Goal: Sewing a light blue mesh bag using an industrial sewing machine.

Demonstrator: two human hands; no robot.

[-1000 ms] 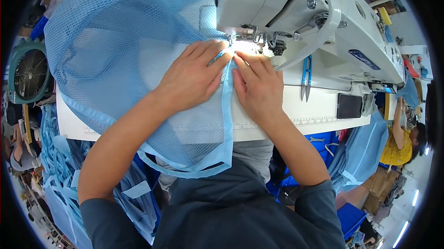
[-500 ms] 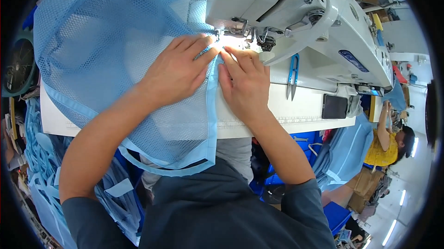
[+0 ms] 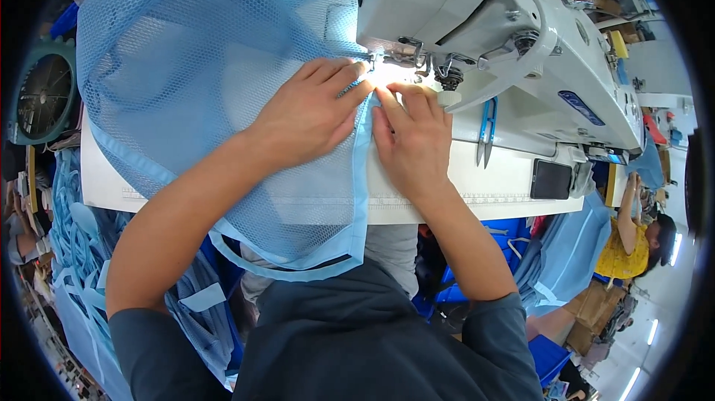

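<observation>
Light-blue mesh fabric [image 3: 201, 81] with a smooth blue binding strip [image 3: 360, 200] lies under the white sewing machine [image 3: 514, 43], its lower hem hanging over the table's front edge. My left hand [image 3: 309, 118] rests on the mesh with outstretched fingers, the tips close to the lit presser foot [image 3: 374, 63]. On the right of the strip, my right hand [image 3: 413, 137] lies with its fingers extended, thumb apart. Its index fingertip touches the strip just in front of the foot. Bright lamp glare washes out the needle and the stitching spot.
Blue-handled thread snips [image 3: 487, 133] and a dark phone [image 3: 551, 179] lie on the white tabletop [image 3: 477, 207]. Blue fabric pieces [image 3: 570, 252] are piled at the right, blue straps [image 3: 74, 237] at the left, beside a fan [image 3: 45, 96]. A person in yellow [image 3: 625, 248] sits farther right.
The whole view has shifted, so everything appears farther right and slightly lower near the machine. Both hands keep nearly the same place at the presser foot; the fabric has crept slightly toward it.
</observation>
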